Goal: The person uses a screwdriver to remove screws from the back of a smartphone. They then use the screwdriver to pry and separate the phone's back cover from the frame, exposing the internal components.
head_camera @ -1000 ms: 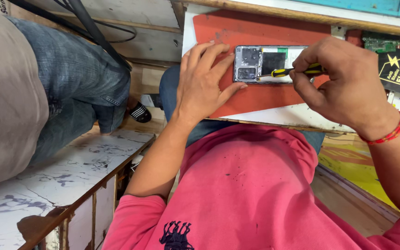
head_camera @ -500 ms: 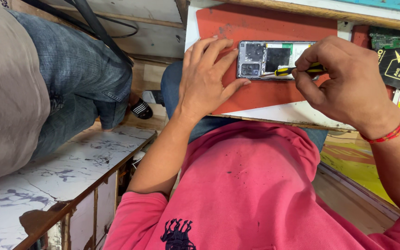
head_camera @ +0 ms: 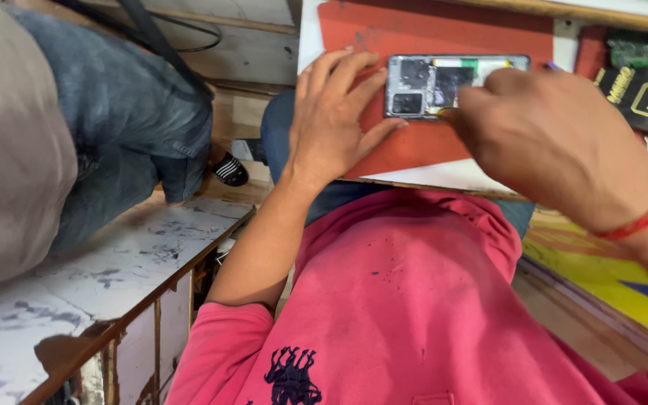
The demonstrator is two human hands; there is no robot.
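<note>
Right hand [head_camera: 556,142] shifted left, now hiding yellow-handled tool; grip unreadable. Left hand [head_camera: 335,112] fingers flat, still bracing opened back-less phone [head_camera: 444,82], upper centre.

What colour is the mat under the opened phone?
Red-orange; the mat under the opened phone shows best in the head view.

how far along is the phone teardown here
Done: the phone lies on the red mat with its back cover off and insides exposed. In hand: the left hand steadies its end; the right hand works at its lower edge, tool mostly hidden. Left: inner parts look still seated.
</note>
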